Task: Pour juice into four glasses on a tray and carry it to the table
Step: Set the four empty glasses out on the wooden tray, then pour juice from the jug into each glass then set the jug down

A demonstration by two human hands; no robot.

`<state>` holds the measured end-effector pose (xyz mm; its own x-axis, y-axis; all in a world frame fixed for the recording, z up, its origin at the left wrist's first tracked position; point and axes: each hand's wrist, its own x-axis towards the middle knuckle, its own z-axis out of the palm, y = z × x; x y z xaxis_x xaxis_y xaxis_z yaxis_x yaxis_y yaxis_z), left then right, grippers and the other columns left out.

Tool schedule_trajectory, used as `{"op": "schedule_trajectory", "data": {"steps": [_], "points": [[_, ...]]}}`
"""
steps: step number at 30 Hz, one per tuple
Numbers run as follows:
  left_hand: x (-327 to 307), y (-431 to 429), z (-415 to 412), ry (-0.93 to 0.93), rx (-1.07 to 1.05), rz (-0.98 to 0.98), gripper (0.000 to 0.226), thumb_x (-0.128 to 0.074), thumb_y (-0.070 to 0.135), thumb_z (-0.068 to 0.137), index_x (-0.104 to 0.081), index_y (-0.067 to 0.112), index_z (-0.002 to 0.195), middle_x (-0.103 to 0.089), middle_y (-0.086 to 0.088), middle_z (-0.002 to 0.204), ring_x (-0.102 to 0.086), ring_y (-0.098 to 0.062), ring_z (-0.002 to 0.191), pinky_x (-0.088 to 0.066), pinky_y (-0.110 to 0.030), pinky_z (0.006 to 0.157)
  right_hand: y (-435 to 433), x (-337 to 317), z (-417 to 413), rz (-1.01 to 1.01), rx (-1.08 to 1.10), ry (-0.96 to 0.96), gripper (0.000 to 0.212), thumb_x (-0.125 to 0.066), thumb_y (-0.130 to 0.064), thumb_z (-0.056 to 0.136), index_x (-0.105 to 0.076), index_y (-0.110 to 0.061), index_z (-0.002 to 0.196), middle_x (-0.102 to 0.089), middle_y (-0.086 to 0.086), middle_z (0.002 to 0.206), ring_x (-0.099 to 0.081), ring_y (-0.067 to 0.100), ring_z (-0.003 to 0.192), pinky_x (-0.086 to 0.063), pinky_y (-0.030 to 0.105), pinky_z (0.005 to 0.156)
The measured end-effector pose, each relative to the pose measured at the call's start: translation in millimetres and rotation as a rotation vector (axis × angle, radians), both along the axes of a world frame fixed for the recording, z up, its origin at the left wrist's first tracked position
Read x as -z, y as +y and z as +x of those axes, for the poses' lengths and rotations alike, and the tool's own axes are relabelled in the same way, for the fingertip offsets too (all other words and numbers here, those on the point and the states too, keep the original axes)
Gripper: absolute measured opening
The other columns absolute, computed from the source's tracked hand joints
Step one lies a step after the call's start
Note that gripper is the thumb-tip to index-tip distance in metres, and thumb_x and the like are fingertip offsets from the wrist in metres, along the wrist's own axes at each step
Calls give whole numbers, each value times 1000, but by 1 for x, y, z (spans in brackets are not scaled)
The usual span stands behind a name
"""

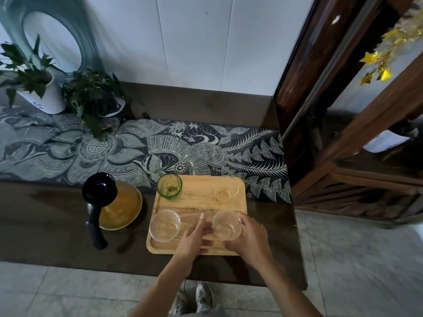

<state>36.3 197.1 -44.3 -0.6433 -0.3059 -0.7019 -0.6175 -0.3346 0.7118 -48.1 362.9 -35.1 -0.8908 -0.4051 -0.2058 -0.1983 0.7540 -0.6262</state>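
Note:
A light wooden tray (201,200) lies on a dark table. Several empty glasses stand on it: a green one (169,186) at the far left corner, a clear one (225,188) at the far right, a clear one (164,225) at the near left and a clear one (227,224) at the near right. My right hand (248,242) is wrapped around the near right glass. My left hand (192,239) rests on the tray between the two near glasses, fingers stretched out, holding nothing. A glass jug of orange juice (121,205) with a black lid and handle stands left of the tray.
A patterned dark runner (142,149) crosses the table behind the tray. Two potted plants (43,88) stand at the far left by a round mirror. A dark wooden cabinet (343,133) rises at the right. My shoes (196,298) show on the tiled floor below the table's near edge.

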Motion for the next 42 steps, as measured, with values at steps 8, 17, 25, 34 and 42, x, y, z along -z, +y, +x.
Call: {"op": "schedule_trajectory", "data": {"steps": [8, 17, 25, 34, 42], "points": [[-2, 7, 1, -45, 9, -26, 55, -42, 69, 96, -76, 27, 107, -79, 13, 101, -71, -20, 88, -56, -44, 92, 8, 4, -3, 47, -41, -10, 89, -91, -48, 59, -48, -31, 135, -60, -13, 126, -53, 12, 121, -29, 51, 109], [-18, -2, 2, -60, -2, -24, 58, -43, 72, 94, -74, 25, 109, -80, 10, 101, -71, -20, 89, -56, -39, 81, 20, 6, 4, -13, -73, -69, 105, -87, -55, 65, -32, -26, 150, -52, -9, 142, -45, 15, 134, -25, 56, 113], [-76, -38, 32, 193, 164, -138, 57, -56, 76, 84, -76, 30, 112, -78, 6, 112, -73, -23, 96, -58, -30, 77, 22, -10, 21, -169, 64, -17, 112, -80, -63, 70, -10, -39, 154, -38, -8, 149, -34, 12, 136, -33, 49, 112], [-123, -215, 94, 491, -160, -497, 37, -63, 52, 94, -75, 26, 118, -77, -3, 114, -73, -16, 92, -58, -18, 74, -82, -51, 57, -545, 148, 83, 92, -70, -56, 85, -19, -32, 156, -43, -8, 150, -39, 4, 137, -41, 27, 107], [-81, -325, 92, 472, -38, -525, 32, -72, 34, 87, -72, 24, 118, -78, 3, 108, -73, -11, 100, -56, -17, 82, -249, -51, 131, -714, 159, -276, 68, -75, -41, 87, -44, -28, 146, -62, -10, 128, -58, 4, 120, -47, 22, 98]]}}
